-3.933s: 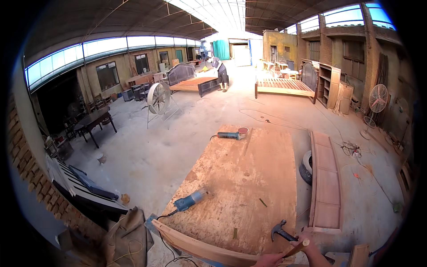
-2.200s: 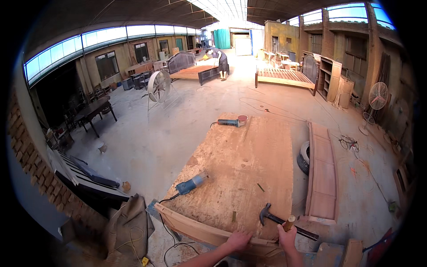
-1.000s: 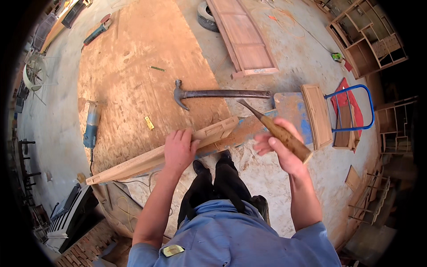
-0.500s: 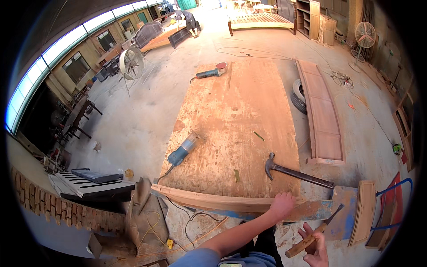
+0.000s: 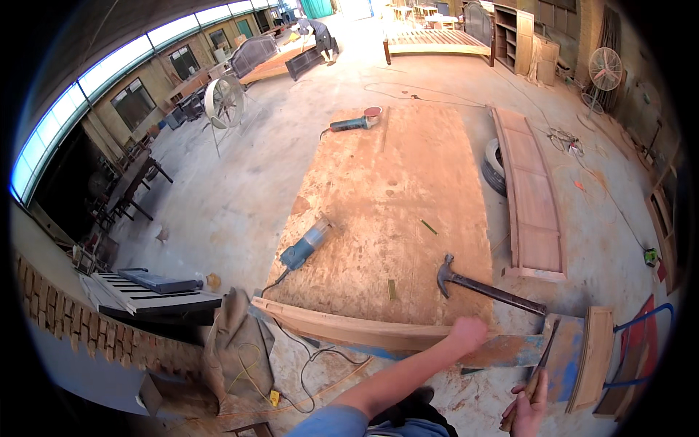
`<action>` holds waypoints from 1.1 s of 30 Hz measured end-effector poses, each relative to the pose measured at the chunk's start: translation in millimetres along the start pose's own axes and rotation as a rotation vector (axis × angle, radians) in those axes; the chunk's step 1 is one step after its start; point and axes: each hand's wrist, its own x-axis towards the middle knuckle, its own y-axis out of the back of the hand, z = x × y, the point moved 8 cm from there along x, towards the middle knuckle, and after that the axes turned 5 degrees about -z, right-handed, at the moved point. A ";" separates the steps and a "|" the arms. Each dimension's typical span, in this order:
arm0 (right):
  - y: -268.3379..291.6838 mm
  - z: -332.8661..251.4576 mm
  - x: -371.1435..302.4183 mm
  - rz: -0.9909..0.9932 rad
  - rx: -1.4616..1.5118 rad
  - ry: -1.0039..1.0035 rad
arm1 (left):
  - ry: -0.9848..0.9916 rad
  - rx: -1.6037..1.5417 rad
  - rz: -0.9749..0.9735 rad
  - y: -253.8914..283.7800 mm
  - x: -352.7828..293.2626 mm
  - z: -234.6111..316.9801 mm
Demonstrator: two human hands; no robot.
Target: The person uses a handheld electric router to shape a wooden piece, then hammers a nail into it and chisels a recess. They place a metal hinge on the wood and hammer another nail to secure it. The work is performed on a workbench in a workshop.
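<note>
At the bench's near edge, my left hand (image 5: 470, 336) is closed on the right end of a long light-brown wooden rail (image 5: 357, 324). My left forearm reaches across from the lower middle. In my right hand (image 5: 530, 409), lower right, is a chisel (image 5: 547, 353) with a wooden handle, its fingers wrapped round the handle. The dark blade points up and slightly right, apart from the rail. A claw hammer (image 5: 499, 293) lies just beyond my hands, its head to the left and its handle reaching past the bench's right edge.
On the worn plywood bench top (image 5: 393, 175) lie a blue trim router (image 5: 300, 251) and an angle grinder (image 5: 352, 124) with a reddish disc. A panelled board (image 5: 535, 197) and a tyre (image 5: 494, 166) are to the right. Cords (image 5: 309, 371) trail at lower left. Another person (image 5: 320, 36) works far off.
My right hand has closed round the chisel's handle, and the blade has swung more upright. My left hand stays at the rail's end. The whole view has shifted slightly.
</note>
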 end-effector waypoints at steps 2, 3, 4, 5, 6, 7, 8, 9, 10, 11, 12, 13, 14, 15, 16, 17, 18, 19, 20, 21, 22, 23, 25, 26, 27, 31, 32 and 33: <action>28.7 0.0 2.0 0.054 0.030 0.031 | -0.092 0.082 0.088 21.1 -14.1 18.4; 33.2 -6.8 -0.3 0.123 -0.005 0.092 | -0.113 0.006 0.013 32.9 -22.8 27.9; 26.2 -11.8 0.6 0.173 -0.052 0.139 | -0.088 -0.055 0.016 4.4 -26.7 15.9; 26.7 -7.2 5.2 0.086 0.006 0.173 | -0.149 -0.139 -0.123 8.3 -39.1 27.6; 26.5 15.1 6.3 0.046 0.129 0.129 | -0.303 -0.240 -0.096 -11.7 -58.3 34.3; 18.1 41.0 10.5 -0.035 0.237 0.016 | -0.324 -0.351 -0.129 -20.6 -77.2 38.0; 10.4 61.3 4.8 -0.111 0.362 -0.080 | -0.303 -0.312 -0.183 -18.9 -90.0 43.5; 9.8 78.5 -3.5 -0.124 0.301 -0.242 | -0.343 -0.189 -0.116 -16.7 -99.2 42.6; 8.2 95.4 -9.7 -0.151 0.247 -0.400 | -0.305 -0.193 -0.081 -13.1 -99.7 33.6; 8.3 102.5 -12.6 -0.168 0.199 -0.390 | -0.256 -0.192 -0.050 -7.5 -103.6 25.7; 8.9 109.7 -15.2 -0.188 0.149 -0.380 | -0.201 -0.255 0.046 5.7 -102.5 18.6; 3.9 113.6 -17.8 -0.222 0.101 -0.368 | -0.131 -0.311 0.146 23.3 -100.5 6.8; -2.5 109.1 -16.5 -0.226 0.145 -0.292 | -0.089 -0.270 0.226 34.0 -96.4 -5.4; -7.6 101.1 -12.7 -0.230 0.188 -0.215 | -0.046 -0.229 0.306 43.7 -92.3 -16.3; -12.7 89.0 -6.9 -0.242 0.229 -0.133 | -0.008 -0.227 0.327 50.8 -89.8 -28.0; -17.4 84.1 -5.6 -0.291 0.347 -0.189 | 0.015 -0.237 0.351 54.1 -85.1 -35.5; -19.3 90.4 -4.5 -0.299 0.294 -0.229 | 0.039 -0.247 0.376 55.6 -82.3 -41.7; -20.4 100.7 -1.1 -0.311 0.240 -0.273 | 0.031 -0.224 0.358 51.4 -77.5 -43.5; -22.0 108.6 1.4 -0.323 0.187 -0.317 | 0.022 -0.201 0.341 46.0 -73.5 -45.6; -28.0 115.2 2.0 -0.331 0.207 -0.391 | 0.013 -0.178 0.324 41.8 -71.5 -46.6; -32.3 119.8 3.9 -0.343 0.218 -0.413 | 0.013 -0.165 0.290 37.1 -69.0 -45.6; -36.4 125.6 5.8 -0.355 0.229 -0.434 | 0.012 -0.151 0.255 32.2 -66.6 -43.6; -44.7 131.4 8.1 -0.373 0.247 -0.462 | -0.001 -0.123 0.240 25.7 -65.3 -44.1; -49.0 132.3 9.1 -0.380 0.253 -0.468 | -0.012 -0.109 0.259 22.6 -65.2 -46.4; -53.4 133.3 9.6 -0.387 0.261 -0.474 | -0.023 -0.094 0.278 21.2 -65.7 -48.2; -61.6 140.8 11.9 -0.371 0.299 -0.499 | 0.001 -0.098 0.185 18.4 -56.0 -46.6; -61.9 145.1 12.1 -0.355 0.298 -0.494 | -0.007 -0.080 0.183 17.8 -52.8 -43.1; -62.0 147.0 12.5 -0.339 0.296 -0.489 | -0.014 -0.063 0.181 16.9 -49.6 -40.0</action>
